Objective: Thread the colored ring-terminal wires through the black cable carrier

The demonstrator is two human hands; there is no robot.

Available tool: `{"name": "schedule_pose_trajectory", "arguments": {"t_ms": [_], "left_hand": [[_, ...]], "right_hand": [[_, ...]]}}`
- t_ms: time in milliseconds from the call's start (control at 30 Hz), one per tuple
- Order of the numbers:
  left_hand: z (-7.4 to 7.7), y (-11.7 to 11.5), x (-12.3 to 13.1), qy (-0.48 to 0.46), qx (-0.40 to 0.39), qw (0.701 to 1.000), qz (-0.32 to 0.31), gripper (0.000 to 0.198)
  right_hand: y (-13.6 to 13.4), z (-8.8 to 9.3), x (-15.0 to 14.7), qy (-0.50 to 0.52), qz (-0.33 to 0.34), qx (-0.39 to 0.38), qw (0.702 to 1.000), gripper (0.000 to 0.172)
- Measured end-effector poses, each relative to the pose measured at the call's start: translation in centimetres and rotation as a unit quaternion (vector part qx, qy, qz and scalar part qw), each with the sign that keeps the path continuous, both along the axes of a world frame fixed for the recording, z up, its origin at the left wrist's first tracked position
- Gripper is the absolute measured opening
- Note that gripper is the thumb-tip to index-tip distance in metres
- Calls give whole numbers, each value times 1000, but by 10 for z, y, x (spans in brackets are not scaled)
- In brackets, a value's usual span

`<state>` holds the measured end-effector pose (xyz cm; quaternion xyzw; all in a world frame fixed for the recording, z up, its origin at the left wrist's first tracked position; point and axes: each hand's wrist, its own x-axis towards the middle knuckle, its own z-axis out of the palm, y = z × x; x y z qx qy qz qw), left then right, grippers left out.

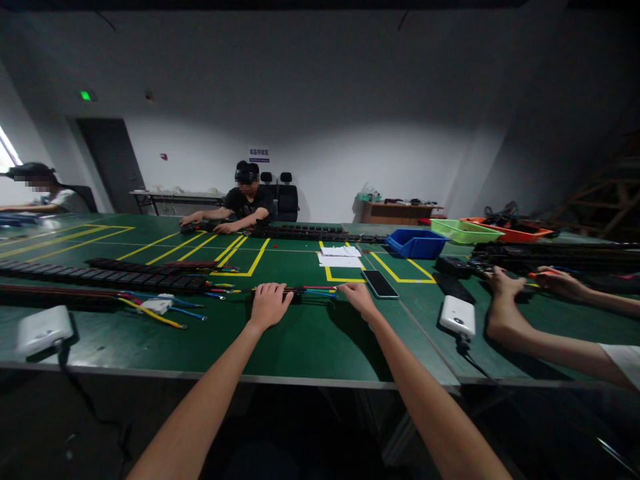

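In front of me on the green table lies a short bundle of coloured wires (pixel 315 292), red, blue and green-yellow, with a black section on its left. My left hand (pixel 270 305) rests over that black section, its fingers curled down onto it and holding it to the table. At the right end of the bundle, my right hand (pixel 357 298) is closed in a pinch at the tips of the wires; the fingertips are partly hidden. A black cable chain (pixel 110 275) stretches to the left, with wire ends and ring terminals coming out near my left hand.
A phone (pixel 380 284) lies beside my right hand, papers (pixel 340 257) and a blue bin (pixel 416 243) beyond. White boxes with cables (pixel 457 316) sit near the front edge. A co-worker's hands (pixel 505 283) work at right; another person (pixel 247 200) sits opposite.
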<state>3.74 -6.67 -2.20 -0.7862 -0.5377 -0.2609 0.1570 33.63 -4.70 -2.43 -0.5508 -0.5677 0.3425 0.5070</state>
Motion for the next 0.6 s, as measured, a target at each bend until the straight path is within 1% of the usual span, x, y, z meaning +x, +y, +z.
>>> {"name": "schedule_pose_trajectory", "arguments": {"t_ms": [100,167,233,300,367,500,533,600], "left_hand": [[0,1,-1,-5,-3,1000,-1,53],[-1,1,-1,-7,-4,1000,-2,52],[-1,1,-1,-9,-3,1000,-2,52],[-1,0,-1,-9,-2,1000,-3,52],[-1,0,-1,-10,-1,1000,-3,52],[-2,1,-1,-7,2,1000,-2,51],[-2,1,-1,-5,3,1000,-1,51],[-2,1,0,-3,5,1000,2,50]], "right_hand": [[-4,6,-2,28,23,13,999,60],[-7,10,-3,50,51,19,997,69],[-9,11,-4,56,71,24,996,74],[-8,10,-3,41,65,24,997,74],[-5,7,-2,9,38,20,999,67],[2,-3,1,-59,-3,16,998,34],[2,-5,2,-76,-9,15,997,28],[3,-9,2,-101,-18,13,995,26]]}}
